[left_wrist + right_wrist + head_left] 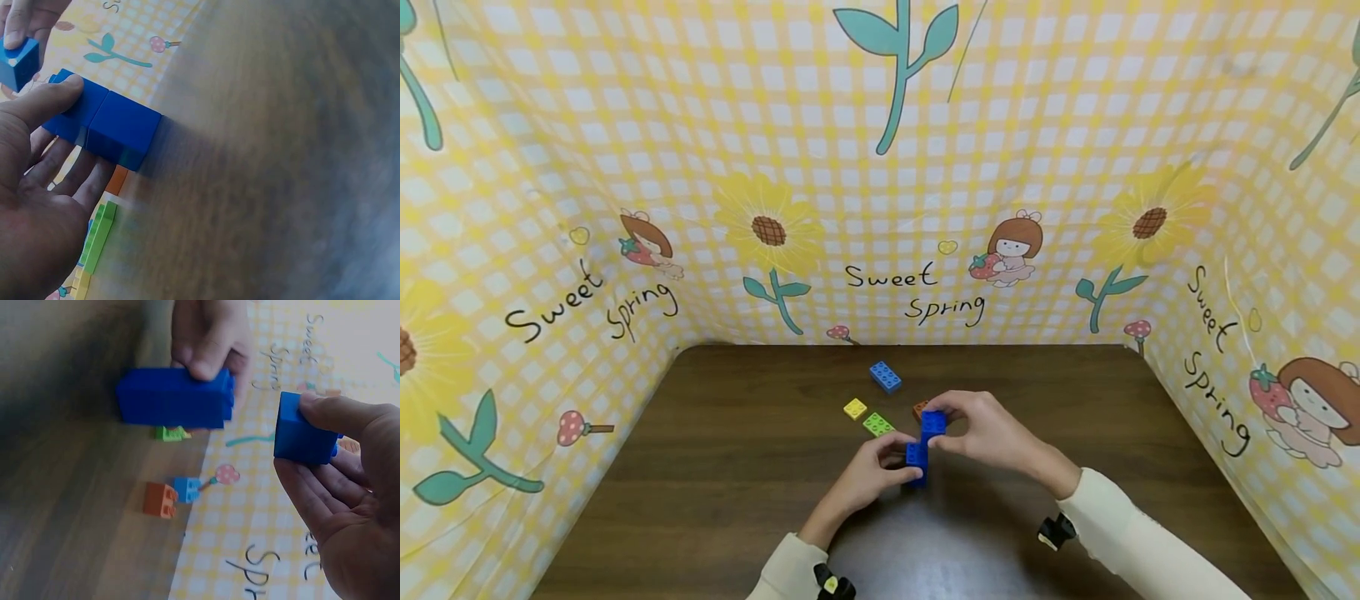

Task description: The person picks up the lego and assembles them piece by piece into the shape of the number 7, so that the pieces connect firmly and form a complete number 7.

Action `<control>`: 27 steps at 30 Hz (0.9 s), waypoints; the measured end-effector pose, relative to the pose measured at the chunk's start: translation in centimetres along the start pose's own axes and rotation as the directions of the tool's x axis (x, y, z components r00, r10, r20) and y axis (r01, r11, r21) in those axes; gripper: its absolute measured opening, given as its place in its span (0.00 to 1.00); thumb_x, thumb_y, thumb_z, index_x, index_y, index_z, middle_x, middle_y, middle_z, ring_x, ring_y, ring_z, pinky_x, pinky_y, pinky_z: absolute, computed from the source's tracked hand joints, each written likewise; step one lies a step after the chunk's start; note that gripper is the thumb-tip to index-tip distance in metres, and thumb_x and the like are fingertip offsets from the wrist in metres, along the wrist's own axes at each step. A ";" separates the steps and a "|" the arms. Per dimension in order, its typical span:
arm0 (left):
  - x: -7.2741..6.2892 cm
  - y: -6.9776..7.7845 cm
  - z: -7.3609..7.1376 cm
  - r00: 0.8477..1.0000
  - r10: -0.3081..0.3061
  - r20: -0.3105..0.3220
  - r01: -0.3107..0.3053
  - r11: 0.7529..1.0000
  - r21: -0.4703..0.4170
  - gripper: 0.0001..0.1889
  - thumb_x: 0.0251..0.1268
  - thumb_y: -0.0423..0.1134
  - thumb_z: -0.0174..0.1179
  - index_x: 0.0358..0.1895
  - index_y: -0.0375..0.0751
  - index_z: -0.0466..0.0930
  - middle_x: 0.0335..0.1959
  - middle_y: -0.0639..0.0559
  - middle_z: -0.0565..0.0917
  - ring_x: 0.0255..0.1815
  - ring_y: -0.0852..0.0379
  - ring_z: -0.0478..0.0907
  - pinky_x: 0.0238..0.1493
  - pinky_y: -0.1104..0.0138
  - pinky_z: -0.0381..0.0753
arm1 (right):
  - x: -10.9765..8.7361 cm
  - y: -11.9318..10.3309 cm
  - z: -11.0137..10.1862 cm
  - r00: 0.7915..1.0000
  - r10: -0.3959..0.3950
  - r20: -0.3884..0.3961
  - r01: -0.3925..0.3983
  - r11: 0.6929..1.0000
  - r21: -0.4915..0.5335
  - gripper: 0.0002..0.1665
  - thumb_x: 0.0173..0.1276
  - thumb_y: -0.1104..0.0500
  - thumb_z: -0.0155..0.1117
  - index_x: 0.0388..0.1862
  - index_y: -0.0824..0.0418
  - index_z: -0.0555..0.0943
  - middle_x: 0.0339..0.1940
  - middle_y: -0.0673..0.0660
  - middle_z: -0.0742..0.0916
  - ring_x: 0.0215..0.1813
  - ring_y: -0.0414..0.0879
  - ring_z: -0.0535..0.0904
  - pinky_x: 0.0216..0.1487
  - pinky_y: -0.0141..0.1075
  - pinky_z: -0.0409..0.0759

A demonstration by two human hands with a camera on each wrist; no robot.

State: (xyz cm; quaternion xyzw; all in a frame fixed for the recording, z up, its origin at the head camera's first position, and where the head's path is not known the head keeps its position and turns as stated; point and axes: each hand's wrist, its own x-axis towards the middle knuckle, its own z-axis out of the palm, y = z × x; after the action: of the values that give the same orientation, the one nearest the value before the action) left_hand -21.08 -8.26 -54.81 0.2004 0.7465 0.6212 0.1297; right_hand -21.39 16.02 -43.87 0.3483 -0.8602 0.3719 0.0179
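Observation:
Two dark blue toy bricks joined in a stack [122, 128] stand upright on the table, and my left hand [867, 477] grips the upper one between thumb and fingers. In the right wrist view the stack [172, 397] shows studs at its top end. My right hand [992, 432] pinches a single dark blue brick [303, 428] by its sides, studs up. That brick is above the stack and slightly to its right, apart from it in both wrist views. Behind my right hand's fingertips lies an orange brick [159, 500], partly hidden in the head view.
Beyond the hands, a lighter blue brick [885, 377], a yellow brick [854, 408] and a flat green brick [877, 424] lie on the brown wooden table [715, 450]. A yellow checked cloth [880, 192] hangs around the table's back and sides.

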 end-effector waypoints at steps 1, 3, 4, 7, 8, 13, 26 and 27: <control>0.0 -0.1 0.0 1.000 0.002 -0.001 -0.002 1.000 -0.001 0.21 0.70 0.34 0.72 0.62 0.35 0.81 0.60 0.38 0.85 0.61 0.41 0.85 0.60 0.61 0.87 | 0.1 -0.1 0.3 1.000 -0.002 0.009 0.002 1.000 0.003 0.22 0.66 0.62 0.80 0.58 0.62 0.86 0.52 0.55 0.92 0.49 0.44 0.89 0.52 0.37 0.89; 0.0 -0.2 0.0 1.000 0.000 -0.001 0.000 1.000 -0.004 0.21 0.70 0.34 0.72 0.63 0.34 0.81 0.60 0.38 0.84 0.61 0.40 0.85 0.60 0.61 0.87 | 0.2 -0.2 0.8 1.000 -0.001 0.027 0.001 1.000 0.002 0.22 0.66 0.62 0.80 0.58 0.62 0.86 0.52 0.56 0.92 0.49 0.45 0.90 0.51 0.38 0.90; 0.0 -0.2 0.1 1.000 0.001 0.000 -0.001 1.000 -0.005 0.21 0.70 0.34 0.72 0.63 0.34 0.80 0.60 0.38 0.84 0.61 0.40 0.85 0.59 0.62 0.87 | 0.2 -0.2 1.1 0.999 0.003 0.034 -0.003 1.000 0.002 0.22 0.67 0.62 0.80 0.58 0.62 0.86 0.52 0.56 0.92 0.49 0.45 0.90 0.50 0.39 0.91; 0.0 -0.3 0.1 1.000 0.000 0.000 0.000 1.000 -0.008 0.21 0.70 0.33 0.72 0.63 0.34 0.80 0.61 0.38 0.85 0.61 0.40 0.85 0.59 0.64 0.87 | 0.2 0.0 1.8 0.998 0.019 0.055 -0.018 1.000 -0.006 0.21 0.67 0.61 0.80 0.57 0.62 0.86 0.51 0.56 0.92 0.49 0.45 0.90 0.49 0.42 0.91; 0.0 -0.3 0.1 1.000 -0.002 -0.001 0.002 1.000 -0.010 0.21 0.70 0.33 0.72 0.63 0.34 0.80 0.60 0.38 0.85 0.61 0.41 0.85 0.59 0.64 0.87 | 0.2 0.0 2.0 0.998 0.023 0.059 -0.022 1.000 -0.010 0.21 0.67 0.60 0.80 0.57 0.61 0.86 0.51 0.55 0.92 0.49 0.45 0.90 0.50 0.43 0.91; -0.1 -0.3 0.3 1.000 -0.006 -0.011 0.006 1.000 -0.011 0.22 0.69 0.33 0.72 0.63 0.34 0.80 0.60 0.38 0.85 0.61 0.41 0.85 0.60 0.62 0.87 | 0.2 0.4 2.9 0.997 0.024 0.068 -0.022 0.999 -0.035 0.21 0.67 0.60 0.80 0.57 0.61 0.85 0.51 0.55 0.92 0.50 0.45 0.90 0.51 0.43 0.91; -0.1 -0.2 0.2 1.000 -0.003 -0.016 0.003 1.000 -0.010 0.21 0.70 0.35 0.72 0.62 0.35 0.81 0.59 0.39 0.85 0.60 0.42 0.86 0.59 0.64 0.87 | -0.1 -0.2 3.2 0.999 0.027 0.031 -0.025 0.998 -0.064 0.20 0.66 0.63 0.80 0.56 0.63 0.86 0.51 0.59 0.92 0.50 0.50 0.91 0.49 0.37 0.91; -0.1 -0.2 0.2 1.000 -0.001 -0.016 0.001 1.000 -0.008 0.21 0.70 0.35 0.73 0.62 0.35 0.81 0.59 0.39 0.85 0.60 0.42 0.86 0.59 0.64 0.87 | -0.1 -0.2 3.2 0.999 0.027 0.029 -0.025 0.997 -0.066 0.20 0.66 0.63 0.80 0.55 0.63 0.86 0.51 0.59 0.92 0.49 0.50 0.91 0.49 0.39 0.91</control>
State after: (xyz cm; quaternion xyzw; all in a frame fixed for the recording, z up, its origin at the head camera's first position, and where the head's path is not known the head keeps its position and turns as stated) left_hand -20.97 -8.17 -55.08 0.1945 0.7450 0.6258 0.1247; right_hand -20.46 13.91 -46.06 0.3417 -0.8767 0.3383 0.0118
